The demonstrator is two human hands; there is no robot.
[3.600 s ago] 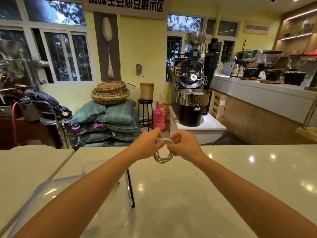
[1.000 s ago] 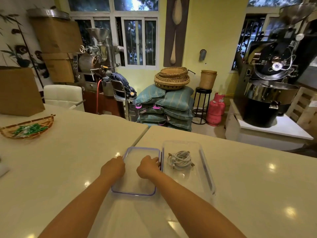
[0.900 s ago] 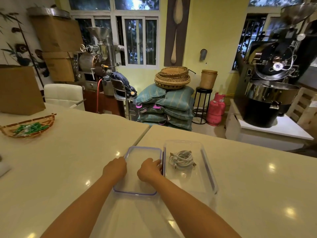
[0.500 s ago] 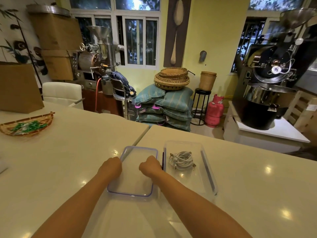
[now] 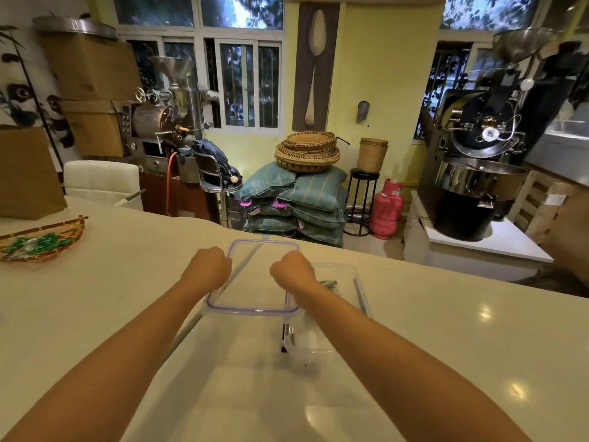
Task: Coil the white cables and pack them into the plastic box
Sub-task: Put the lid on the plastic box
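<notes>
A clear lid with a purple rim [image 5: 255, 311] is held off the counter, tilted, between both hands. My left hand [image 5: 208, 266] grips its left edge and my right hand [image 5: 291, 269] grips its right edge. The clear plastic box [image 5: 361, 295] stands on the white counter just right of the lid. My right wrist covers most of the coiled white cable [image 5: 330, 286] inside it; only a small part shows.
A woven tray of green sweets [image 5: 38, 242] sits at the counter's left, with a brown cardboard box [image 5: 27, 173] behind it. The counter's far edge [image 5: 414, 263] runs just beyond the box. A seam [image 5: 188, 327] divides two counter slabs under the lid.
Both hands have raised the lid from the counter and carried it slightly right and away, toward the box. Earlier still, the cable was being coiled in both hands.
</notes>
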